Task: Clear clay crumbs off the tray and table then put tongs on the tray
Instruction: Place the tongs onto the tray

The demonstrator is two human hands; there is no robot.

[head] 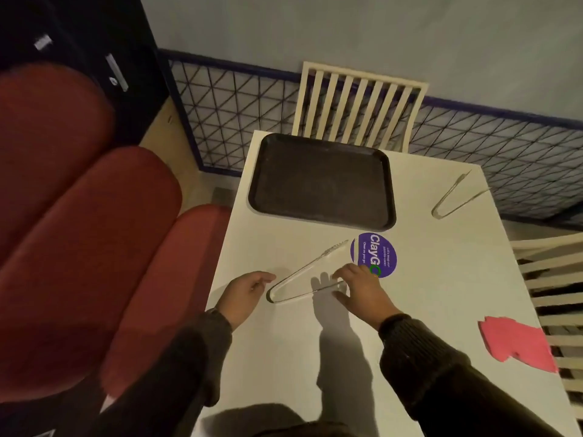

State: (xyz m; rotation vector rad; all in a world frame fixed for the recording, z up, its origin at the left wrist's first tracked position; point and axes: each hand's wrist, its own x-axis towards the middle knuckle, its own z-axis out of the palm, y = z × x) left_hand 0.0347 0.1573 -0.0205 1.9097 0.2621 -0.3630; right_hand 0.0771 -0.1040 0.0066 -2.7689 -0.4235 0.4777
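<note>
A dark brown tray point(321, 184) lies bare at the far side of the white table point(441, 279). One pair of metal tongs point(303, 269) lies spread in a V near me, hinge to the left. My left hand point(246, 291) hovers by the hinge with loosely curled fingers and holds nothing. My right hand point(359, 288) is spread over the tip of the tongs' nearer arm, which lies between thumb and fingers; they are apart. A second pair of tongs point(454, 197) lies at the table's far right. I see no crumbs.
A purple round sticker point(378, 250) is on the table just beyond my right hand. A pink cloth point(517, 342) lies at the right edge. Slatted chairs stand behind the tray point(356, 105) and at the right point(555, 279). Red cushioned seats point(94, 216) line the left.
</note>
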